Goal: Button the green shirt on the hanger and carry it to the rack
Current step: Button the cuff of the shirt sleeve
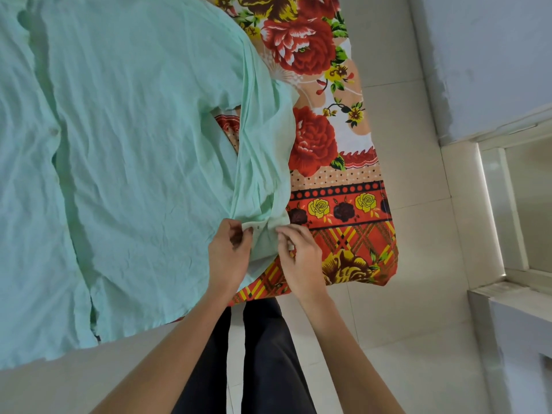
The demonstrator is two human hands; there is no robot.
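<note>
A pale green shirt (125,150) lies spread flat across a bed, its front placket running down the left with a button (54,132) showing. One sleeve (263,162) stretches toward me, ending in a cuff (264,231). My left hand (230,252) pinches the cuff's left edge. My right hand (298,252) pinches its right edge, so both hands hold the cuff between them. No hanger is visible.
The bed wears a floral sheet (337,186) in red, orange and yellow, with its corner at the lower right. Beyond it is a pale tiled floor (412,222). A white wall and ledge (507,144) stand at the right. My dark trouser legs (263,354) show below.
</note>
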